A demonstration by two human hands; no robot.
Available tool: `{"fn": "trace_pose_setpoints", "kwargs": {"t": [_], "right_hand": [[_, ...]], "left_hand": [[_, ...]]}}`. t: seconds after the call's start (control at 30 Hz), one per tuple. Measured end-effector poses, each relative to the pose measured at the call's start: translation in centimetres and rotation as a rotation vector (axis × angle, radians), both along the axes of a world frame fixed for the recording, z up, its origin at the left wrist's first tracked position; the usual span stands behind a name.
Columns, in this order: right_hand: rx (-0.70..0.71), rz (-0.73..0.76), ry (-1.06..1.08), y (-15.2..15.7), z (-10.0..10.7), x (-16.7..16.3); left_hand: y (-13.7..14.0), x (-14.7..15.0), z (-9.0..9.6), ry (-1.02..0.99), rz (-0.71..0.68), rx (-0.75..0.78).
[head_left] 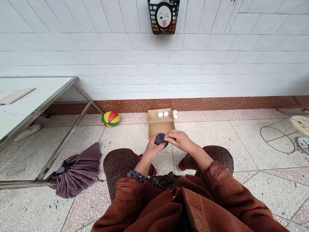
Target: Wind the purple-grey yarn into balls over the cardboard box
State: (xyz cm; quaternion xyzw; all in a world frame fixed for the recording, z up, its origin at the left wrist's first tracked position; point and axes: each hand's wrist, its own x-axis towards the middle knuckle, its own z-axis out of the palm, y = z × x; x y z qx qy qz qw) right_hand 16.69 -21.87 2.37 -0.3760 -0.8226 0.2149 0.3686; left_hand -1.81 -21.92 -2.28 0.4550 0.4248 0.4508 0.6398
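A dark grey-purple ball of yarn (159, 139) sits in my left hand (152, 149), whose fingers and thumb curl round it. At the ball's right side is my right hand (178, 140), fingertips pinched together; what is between them is too small to make out. Just beyond both hands an open cardboard box (154, 128) stands on the floor. White balls of yarn (160, 114) lie at its far side, with a loose pale strand near them. More small white balls (175, 114) rest on the floor beside the box, to its right.
To the left stands a metal-framed table (43, 108) with a cloth (15, 97) on top. A folded purple umbrella (79, 171) and a colourful ball (110, 119) lie on the floor. On the tiled wall hangs a black basket (153, 16). A stool (305, 126) stands right.
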Motion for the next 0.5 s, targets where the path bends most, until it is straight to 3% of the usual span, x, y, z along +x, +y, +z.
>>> {"fn": "trace_pose_setpoints", "kwargs": {"t": [0.1, 0.23, 0.4, 0.5], "right_hand": [[0.053, -0.064, -0.001, 2.7, -0.4, 0.4], [0.008, -0.197, 0.079, 4.4, -3.0, 0.4], [-0.154, -0.268, 0.105, 2.1, -6.8, -0.5], [-0.176, -0.189, 0.075, -0.1, -7.3, -1.0]], "left_hand": [[-0.3, 0.0, 0.8, -0.033, -0.146, 0.004], [-0.4, -0.1, 2.2, -0.215, -0.196, -0.043], [0.4, 0.0, 2.4, -0.379, -0.076, -0.131], [1.0, 0.2, 1.6, -0.351, 0.040, -0.157]]}}
